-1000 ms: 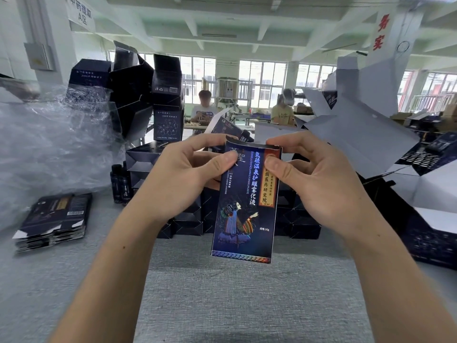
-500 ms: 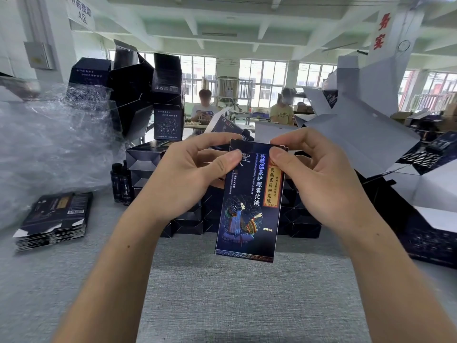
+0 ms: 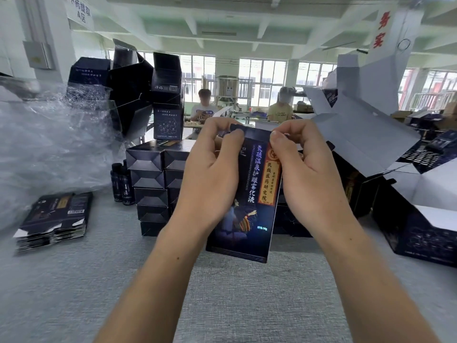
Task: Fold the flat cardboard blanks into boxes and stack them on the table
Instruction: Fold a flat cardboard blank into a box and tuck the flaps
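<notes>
**Tucking the top end of the dark blue printed cardboard box (image 3: pixel 249 194)**

Through the head view, I read the step in hand as closing the upper end of one box. It is held upright in the air above the grey fabric-covered desk (image 3: pixel 74 280), its lower edge clear of the surface. My left hand (image 3: pixel 210 174) and right hand (image 3: pixel 309 179) both sit at its upper corners. The fingers (image 3: pixel 236 138) are curled close: each thumb presses on the printed front face near the top edge while the others wrap behind, so both hands pinch the box. The flap itself is hidden behind them, and I cannot tell whether it is seated.

Next, I judge, the flap needs pushing home. Then the box belongs with the stack of folded dark boxes (image 3: pixel 150 184) standing just behind it on the desk. That calls for keeping the body square, since thin card could buckle under a squeeze. The pile of flat dark blanks (image 3: pixel 53 219) lies well to the left.
</notes>
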